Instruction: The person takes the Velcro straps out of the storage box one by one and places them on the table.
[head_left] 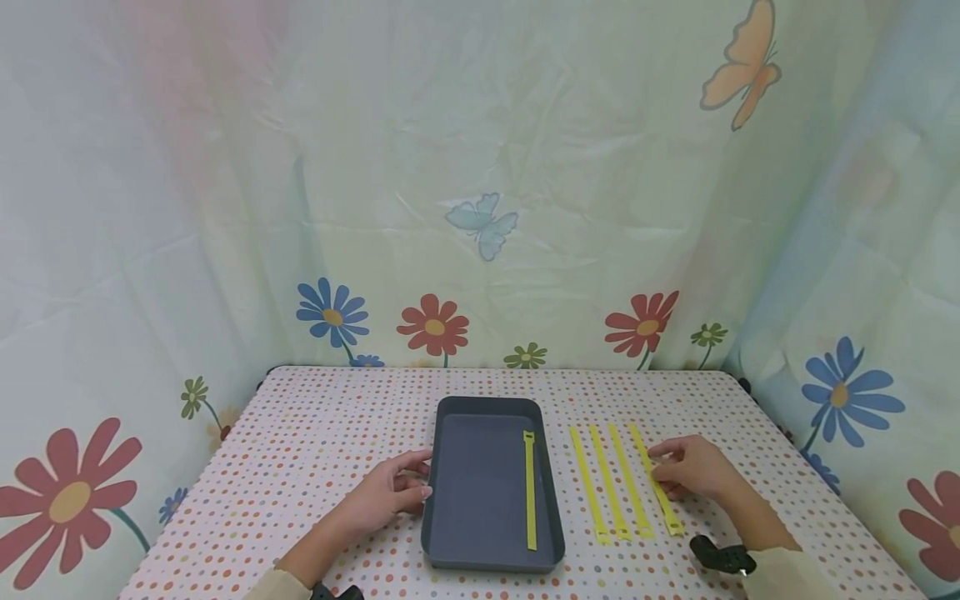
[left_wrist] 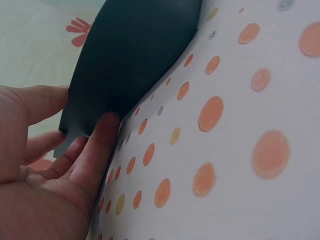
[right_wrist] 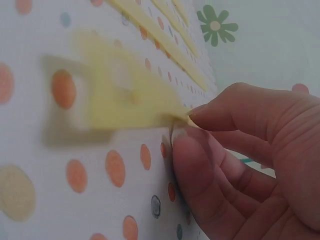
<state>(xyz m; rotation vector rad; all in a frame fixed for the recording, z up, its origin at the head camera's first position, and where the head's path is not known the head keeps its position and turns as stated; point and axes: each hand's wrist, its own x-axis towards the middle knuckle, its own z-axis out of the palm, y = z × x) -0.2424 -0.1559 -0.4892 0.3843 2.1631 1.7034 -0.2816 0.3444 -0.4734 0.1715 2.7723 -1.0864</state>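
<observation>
My left hand (head_left: 386, 496) rests its fingertips against the left wall of a dark grey rectangular tray (head_left: 480, 483). In the left wrist view, the fingers (left_wrist: 102, 140) touch the tray's outer side (left_wrist: 130, 55) near the tabletop. One yellow cable tie (head_left: 530, 496) with a slotted head lies lengthwise inside the tray. My right hand (head_left: 693, 467) pinches the rightmost of the ties on the table, a yellow strap (head_left: 663, 496), between thumb and finger. Up close in the right wrist view, its slotted head (right_wrist: 120, 85) is lifted slightly and casts a shadow; my right hand (right_wrist: 235, 160) holds the strap behind it.
Three more yellow cable ties (head_left: 611, 483) lie side by side between the tray and my right hand. The table (head_left: 360, 408) has a dotted cover. A curtain (head_left: 375, 167) printed with flowers and butterflies stands behind it and at both sides.
</observation>
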